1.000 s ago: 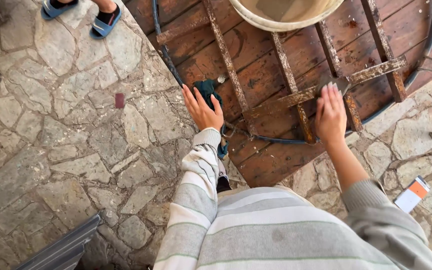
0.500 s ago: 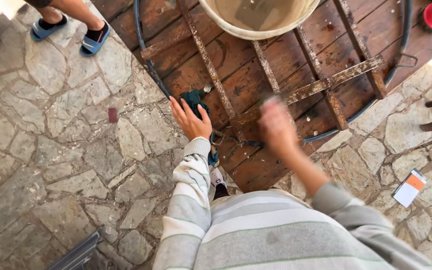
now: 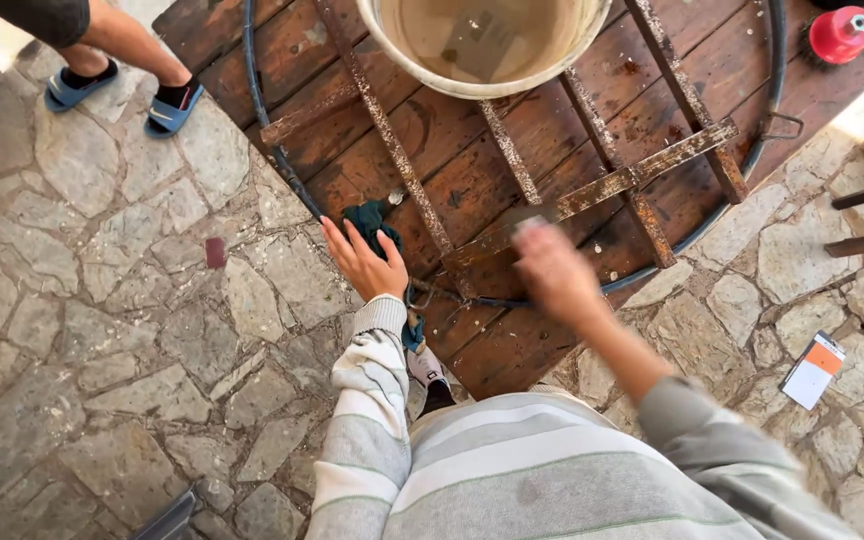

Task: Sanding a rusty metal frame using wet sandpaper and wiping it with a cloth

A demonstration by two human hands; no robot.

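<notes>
A round wooden panel [image 3: 472,190] braced with rusty metal bars [image 3: 602,185] lies flat on stone paving. My left hand [image 3: 367,262] rests at its near edge, fingers stretched out and touching a dark teal cloth [image 3: 370,215]. Blurred by motion, my right hand [image 3: 552,275] hovers over the wood close to a rusty crossbar. Something pale grey shows at its fingertips, but I cannot tell whether it is gripped. Both arms wear a grey-and-white striped sweater.
A cream basin [image 3: 384,45] of murky water stands on the wood's far side. A red cap-like object [image 3: 842,35] sits at top right. Another person's feet in blue sandals [image 3: 172,108] stand top left. A white-and-orange card [image 3: 814,370] lies on the paving [image 3: 102,330], right.
My right hand has swept left along the rusty crossbar and back toward me, now blurred. The left hand has stayed on the teal cloth. The camera has moved closer to the panel.
</notes>
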